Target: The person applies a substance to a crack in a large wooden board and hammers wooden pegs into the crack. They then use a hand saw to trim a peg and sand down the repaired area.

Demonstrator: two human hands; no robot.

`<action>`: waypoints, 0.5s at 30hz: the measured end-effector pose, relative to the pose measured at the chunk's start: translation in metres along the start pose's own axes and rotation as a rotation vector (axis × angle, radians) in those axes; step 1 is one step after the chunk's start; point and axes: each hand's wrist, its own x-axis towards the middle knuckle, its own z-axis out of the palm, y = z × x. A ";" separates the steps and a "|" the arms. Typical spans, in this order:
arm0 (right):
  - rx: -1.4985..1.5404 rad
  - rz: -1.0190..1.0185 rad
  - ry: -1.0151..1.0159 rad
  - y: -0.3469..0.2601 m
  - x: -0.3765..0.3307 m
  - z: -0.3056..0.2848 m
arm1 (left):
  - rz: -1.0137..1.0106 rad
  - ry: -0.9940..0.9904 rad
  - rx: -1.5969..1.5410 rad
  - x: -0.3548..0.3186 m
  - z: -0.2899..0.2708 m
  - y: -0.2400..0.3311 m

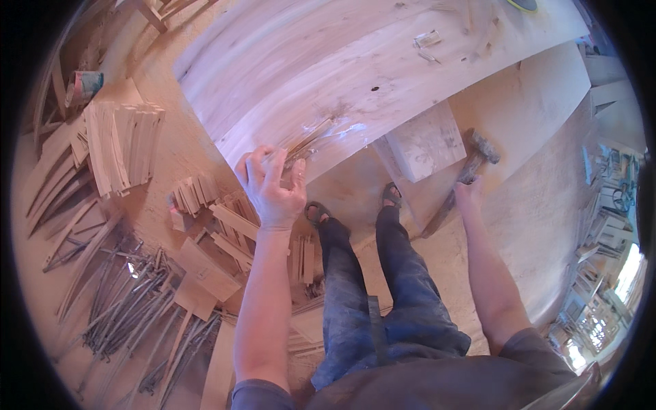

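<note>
My right hand (467,193) is wrapped round the wooden handle of a hammer (485,146), whose dark, worn head points up and away from me. At the near left edge of a pale wooden workbench (287,75), my left hand (273,184) grips the near end of a narrow brown wooden piece (311,137) between thumb and fingers. That piece slants over the bench top, and its held end is partly hidden. White smears that look like glue lie on the bench just beyond it. The hammer is well apart from the held piece.
Stacked wooden slats (123,147) stand on the floor at left, near curved wooden strips and a pile of metal clamps (130,301). A pale wooden block (427,143) is beside the bench's near edge. A small container (427,39) sits farther back on the bench top.
</note>
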 end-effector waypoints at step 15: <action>0.895 0.001 -0.429 -0.111 -0.163 -0.063 | 0.032 0.128 -0.025 -0.006 0.019 -0.004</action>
